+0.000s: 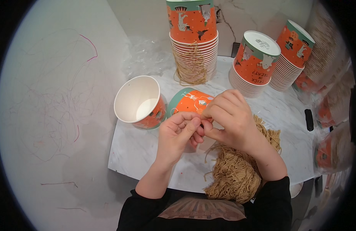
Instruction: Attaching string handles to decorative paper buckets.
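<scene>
head view: both hands pinch twine beside orange cup

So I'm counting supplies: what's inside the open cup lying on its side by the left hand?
The open cup shows only a bare white inner wall and bottom, nothing in it. What lies beneath it is hidden.

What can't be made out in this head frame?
- Whatever the left hand and right hand pinch: hidden by the fingers.
- Near end of the orange paper cup lying on its side: behind both hands.
- Wrapped cup stacks at the right edge: blurred by plastic and fisheye rim.
- Heap of tan twine: partly under the right forearm.
</scene>
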`<state>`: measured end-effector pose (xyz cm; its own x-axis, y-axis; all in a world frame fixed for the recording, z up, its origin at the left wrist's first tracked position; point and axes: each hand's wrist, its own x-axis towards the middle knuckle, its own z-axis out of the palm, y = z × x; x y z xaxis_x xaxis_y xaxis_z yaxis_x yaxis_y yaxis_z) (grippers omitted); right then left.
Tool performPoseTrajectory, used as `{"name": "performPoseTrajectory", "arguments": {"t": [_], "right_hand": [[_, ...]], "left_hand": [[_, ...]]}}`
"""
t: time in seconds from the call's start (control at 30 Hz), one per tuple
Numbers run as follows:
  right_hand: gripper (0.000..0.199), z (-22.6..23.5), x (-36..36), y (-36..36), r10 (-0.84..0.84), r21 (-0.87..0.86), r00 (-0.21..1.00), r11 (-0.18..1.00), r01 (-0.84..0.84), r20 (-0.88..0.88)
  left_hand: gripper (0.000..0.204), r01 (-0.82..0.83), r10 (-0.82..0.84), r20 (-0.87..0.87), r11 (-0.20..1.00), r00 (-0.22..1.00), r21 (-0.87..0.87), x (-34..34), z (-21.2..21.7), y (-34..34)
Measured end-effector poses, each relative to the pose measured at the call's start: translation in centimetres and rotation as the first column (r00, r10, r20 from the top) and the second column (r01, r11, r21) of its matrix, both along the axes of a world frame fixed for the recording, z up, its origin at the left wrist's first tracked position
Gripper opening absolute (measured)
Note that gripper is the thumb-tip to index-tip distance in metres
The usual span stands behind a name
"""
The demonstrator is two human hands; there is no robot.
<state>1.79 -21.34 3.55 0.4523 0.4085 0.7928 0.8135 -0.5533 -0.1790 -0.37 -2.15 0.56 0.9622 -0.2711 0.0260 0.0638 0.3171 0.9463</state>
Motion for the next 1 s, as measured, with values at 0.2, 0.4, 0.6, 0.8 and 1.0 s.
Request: {"name": "performPoseTrajectory", "arguments": {"t": [0.2,0.4,0.6,0.8,1.0], "right_hand": [[0.021,0.2,0.0,-0.3,0.026,0.024,0.997,0.999,-0.024,-0.069],[0.018,0.4,-0.1,-0.6,0.055,-0.002,0.975,0.998,-0.056,-0.217],[0.015,0.6,-0.2,-0.8,0.036,0.037,0.96,0.999,-0.027,-0.279],[0.014,0.8,-0.1,-0.9,0.057,0.068,0.952,0.997,-0.038,-0.3],[0.012,0.9,0.0,-1.2,0.117,0.179,0.914,0.983,-0.05,-0.387]], "left_hand": [[0.016,-0.031,0.032,0.033,0.999,0.999,-0.028,0.1,0.0,0.1],[0.015,-0.03,0.031,0.001,0.998,1.0,-0.05,0.2,0.1,0.3],[0.015,-0.027,0.027,0.017,0.999,0.999,-0.027,0.2,0.2,0.5],[0.013,-0.06,0.06,0.024,0.998,0.998,-0.004,0.1,0.4,0.6],[0.007,0.0,-0.003,0.028,0.994,1.0,0.106,-0.1,1.1,0.7]]}}
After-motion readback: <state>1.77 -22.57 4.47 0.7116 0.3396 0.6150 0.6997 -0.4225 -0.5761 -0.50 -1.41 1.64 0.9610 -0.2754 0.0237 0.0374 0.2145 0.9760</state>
